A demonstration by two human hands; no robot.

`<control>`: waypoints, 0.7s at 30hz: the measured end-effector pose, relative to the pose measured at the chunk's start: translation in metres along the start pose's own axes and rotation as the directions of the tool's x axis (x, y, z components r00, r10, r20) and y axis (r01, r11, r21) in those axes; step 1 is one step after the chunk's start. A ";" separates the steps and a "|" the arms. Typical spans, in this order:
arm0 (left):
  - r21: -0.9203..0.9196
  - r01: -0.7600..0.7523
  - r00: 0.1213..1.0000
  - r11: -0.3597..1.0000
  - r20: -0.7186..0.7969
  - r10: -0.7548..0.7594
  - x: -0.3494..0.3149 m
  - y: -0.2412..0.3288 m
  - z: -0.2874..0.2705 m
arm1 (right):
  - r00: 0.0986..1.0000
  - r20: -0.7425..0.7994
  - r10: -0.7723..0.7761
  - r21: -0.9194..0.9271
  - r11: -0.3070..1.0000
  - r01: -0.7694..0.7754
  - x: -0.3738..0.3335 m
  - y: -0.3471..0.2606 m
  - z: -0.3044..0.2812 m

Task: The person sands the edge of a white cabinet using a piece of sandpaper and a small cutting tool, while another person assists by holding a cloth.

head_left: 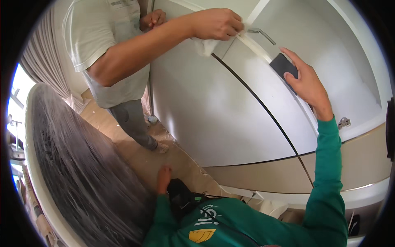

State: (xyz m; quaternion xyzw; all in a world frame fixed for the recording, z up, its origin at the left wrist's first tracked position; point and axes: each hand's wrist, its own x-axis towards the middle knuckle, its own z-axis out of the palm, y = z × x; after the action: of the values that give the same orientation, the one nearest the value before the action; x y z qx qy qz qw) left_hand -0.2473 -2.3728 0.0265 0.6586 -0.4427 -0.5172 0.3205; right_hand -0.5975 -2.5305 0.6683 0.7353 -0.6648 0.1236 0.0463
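Observation:
My right hand (309, 86) grips a dark grey rectangular block (284, 68) between thumb and fingers. The block is at the edge of a white cabinet panel (263, 88), beside the open compartment (329, 61). Low by my body hangs my left hand (163, 179), away from the cabinet; its fingers are too foreshortened to make out. Across the upper view reaches a co-worker's hand (218, 24), pinching a white cloth (205, 46) close to the panel's upper edge.
The co-worker (111, 53) stands at the left, close to the cabinet. A large dark piece wrapped in clear plastic film (82, 164) rises at my left. Metal fittings (345, 122) show inside the compartment. Brown covering (131, 158) lies on the floor, with a curtain (49, 49) behind.

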 end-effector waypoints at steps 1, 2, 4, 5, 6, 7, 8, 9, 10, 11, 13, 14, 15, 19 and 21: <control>0.018 -0.043 0.999 0.999 0.020 0.043 0.010 0.025 -0.004 | 0.999 0.019 -0.039 -0.023 0.999 0.040 0.009 -0.010 0.000; -0.059 -0.098 0.994 0.993 0.030 0.100 0.020 0.039 -0.007 | 0.997 0.043 -0.061 -0.065 0.996 0.064 0.015 -0.018 0.000; -0.217 -0.214 0.970 0.952 0.069 0.234 0.039 0.062 -0.006 | 0.996 0.009 -0.092 -0.093 0.991 0.093 0.019 -0.026 0.003; -0.244 -0.219 0.965 0.945 0.086 0.246 0.044 0.070 -0.005 | 0.993 -0.050 -0.111 -0.071 0.992 0.107 0.019 -0.023 0.013; -0.252 -0.219 0.963 0.943 0.099 0.250 0.049 0.076 -0.007 | 0.986 -0.107 -0.127 -0.047 0.991 0.123 0.020 -0.022 0.024; -0.257 -0.217 0.961 0.942 0.115 0.253 0.053 0.080 -0.009 | 0.984 -0.152 -0.093 -0.049 0.995 0.086 0.018 -0.023 0.031; -0.228 -0.203 0.963 0.952 0.128 0.236 0.057 0.083 -0.014 | 0.979 -0.196 -0.059 -0.048 0.998 0.050 0.017 -0.025 0.036; -0.201 -0.191 0.966 0.961 0.136 0.221 0.060 0.083 -0.020 | 0.971 -0.239 -0.027 -0.051 0.999 0.015 0.016 -0.026 0.039; -0.170 -0.177 0.968 0.969 0.148 0.202 0.063 0.082 -0.027 | 0.969 -0.248 -0.014 -0.040 0.999 0.004 0.015 -0.025 0.044; -0.129 -0.159 0.972 0.979 0.152 0.178 0.066 0.081 -0.035 | 0.966 -0.257 -0.003 -0.027 1.000 -0.004 0.015 -0.025 0.048; -0.040 -0.122 0.980 0.992 0.157 0.127 0.070 0.073 -0.056 | 0.960 -0.281 0.002 0.030 1.000 0.007 0.021 -0.021 0.051; 0.002 -0.103 0.983 0.995 0.156 0.101 0.071 0.069 -0.066 | 0.955 -0.297 -0.005 0.074 0.997 0.028 0.027 -0.015 0.049; 0.060 -0.082 0.984 0.995 0.163 0.071 0.071 0.067 -0.074 | 0.951 -0.310 -0.003 0.112 0.993 0.040 0.032 -0.008 0.047; 0.303 -0.020 0.984 0.953 0.173 -0.034 0.052 0.074 -0.109 | 0.977 -0.214 -0.008 0.229 0.972 0.058 0.058 -0.032 0.026; 0.376 -0.071 0.980 0.924 0.197 -0.005 0.037 0.104 -0.113 | 0.969 -0.244 0.027 0.256 0.966 0.038 0.058 -0.017 0.022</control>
State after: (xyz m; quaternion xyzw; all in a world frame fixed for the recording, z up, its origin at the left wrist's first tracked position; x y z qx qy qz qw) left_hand -0.1621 -2.4531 0.1327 0.6471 -0.5750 -0.4775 0.1503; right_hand -0.5734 -2.5898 0.6622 0.7160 -0.6300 0.2991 0.0319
